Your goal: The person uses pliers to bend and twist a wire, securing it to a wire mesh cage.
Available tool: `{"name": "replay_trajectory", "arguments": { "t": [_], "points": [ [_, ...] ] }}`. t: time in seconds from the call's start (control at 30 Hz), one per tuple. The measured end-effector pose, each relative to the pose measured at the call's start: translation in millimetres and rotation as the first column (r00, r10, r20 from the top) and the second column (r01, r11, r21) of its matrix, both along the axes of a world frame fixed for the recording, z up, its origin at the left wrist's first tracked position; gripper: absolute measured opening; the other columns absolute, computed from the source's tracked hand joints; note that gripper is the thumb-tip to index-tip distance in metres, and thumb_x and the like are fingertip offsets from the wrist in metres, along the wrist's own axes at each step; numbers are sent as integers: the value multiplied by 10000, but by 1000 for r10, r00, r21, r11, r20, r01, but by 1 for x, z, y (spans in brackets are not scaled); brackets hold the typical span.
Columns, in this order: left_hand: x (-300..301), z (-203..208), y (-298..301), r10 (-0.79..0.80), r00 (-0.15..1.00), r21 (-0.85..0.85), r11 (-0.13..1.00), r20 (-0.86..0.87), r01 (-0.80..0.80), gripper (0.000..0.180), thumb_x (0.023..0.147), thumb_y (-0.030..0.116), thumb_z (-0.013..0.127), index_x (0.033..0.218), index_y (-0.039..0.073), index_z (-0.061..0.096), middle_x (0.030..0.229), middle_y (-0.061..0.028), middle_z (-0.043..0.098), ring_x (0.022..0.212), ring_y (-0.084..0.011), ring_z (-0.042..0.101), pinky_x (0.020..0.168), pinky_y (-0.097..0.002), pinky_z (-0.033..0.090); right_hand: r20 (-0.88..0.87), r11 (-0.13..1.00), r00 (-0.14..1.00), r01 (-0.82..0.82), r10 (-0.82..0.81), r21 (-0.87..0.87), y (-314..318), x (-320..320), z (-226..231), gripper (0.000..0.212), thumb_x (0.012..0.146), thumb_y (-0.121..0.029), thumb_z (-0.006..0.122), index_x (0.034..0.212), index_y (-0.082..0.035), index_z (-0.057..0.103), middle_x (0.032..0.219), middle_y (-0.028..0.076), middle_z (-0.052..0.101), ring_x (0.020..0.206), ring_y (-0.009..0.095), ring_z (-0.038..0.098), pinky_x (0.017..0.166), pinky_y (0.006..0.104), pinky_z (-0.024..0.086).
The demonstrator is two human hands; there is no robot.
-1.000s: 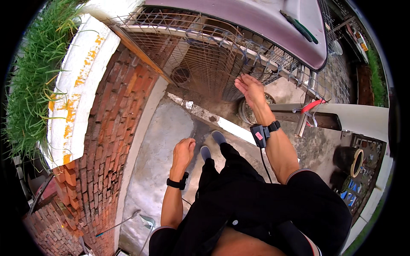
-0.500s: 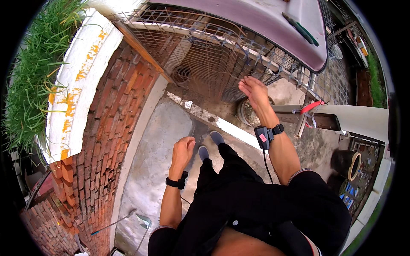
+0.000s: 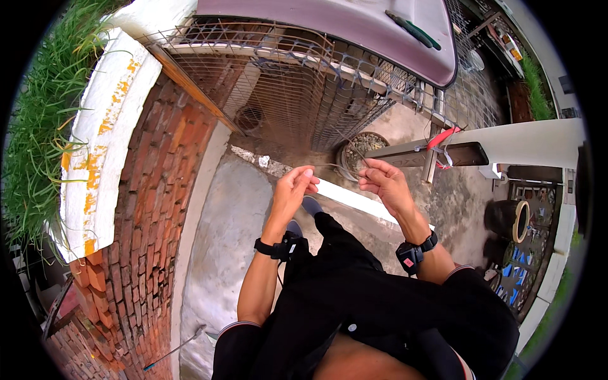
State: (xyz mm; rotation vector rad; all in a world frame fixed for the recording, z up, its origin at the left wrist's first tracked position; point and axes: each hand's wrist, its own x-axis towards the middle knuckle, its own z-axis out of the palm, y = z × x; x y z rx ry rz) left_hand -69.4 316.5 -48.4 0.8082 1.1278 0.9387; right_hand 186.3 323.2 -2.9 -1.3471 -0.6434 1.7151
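A thin, bent wire (image 3: 329, 165) runs between my two hands in front of the mesh cage. My left hand (image 3: 292, 193) pinches one end with thumb and forefinger. The other part sits in the closed fingers of my right hand (image 3: 387, 187), and a thin length seems to rise past those fingertips. Beyond my hands stands the wire mesh cage (image 3: 278, 82), whose top edge is laced with ties. Green-handled pliers (image 3: 415, 30) rest on the pinkish-purple panel (image 3: 285, 11) over the cage, out of reach of both hands' grip.
On my left rises a brick wall (image 3: 161, 183) with a white, yellow-marked ledge (image 3: 104, 139) and grass. A round pot (image 3: 354, 152) of gravelly soil stands behind my right hand. Red tape (image 3: 443, 136) wraps a post at right. A dark jar (image 3: 506, 220) stands farther right.
My right hand has come down and toward my left hand; the left has moved up and right. A wire now shows stretched between them. The view has shifted slightly.
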Motion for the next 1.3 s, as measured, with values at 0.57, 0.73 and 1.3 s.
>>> {"name": "replay_trajectory", "arguments": {
  "t": [0.57,0.73,1.3],
  "points": [
    [-29,14,-46,22,997,-48,999,78,-19,274,994,219,640,1038,-51,660,879,-95,680,701,-150,658,713,-309,589,50,971,970,-239,239,-4,-39,-32,-16,340,987,27,541,1314,114,505,1022,165,679,829,210,699,740,308,607],
    [-43,9,-59,-54,998,-67,996,13,55,270,1000,220,633,978,-47,661,824,-73,660,661,-126,627,640,-274,547,75,956,954,-292,292,-13,-44,-38,-11,409,966,-4,610,1344,101,493,1052,153,669,867,196,688,773,298,592],
    [-24,14,-82,-7,931,18,1000,364,1,269,1024,261,600,949,7,644,816,-41,615,697,-116,552,713,-314,534,523,668,836,-487,168,563,-40,-101,24,1036,751,-363,853,1561,-80,272,1544,155,375,1370,297,450,1055,417,442]
  ]
}}
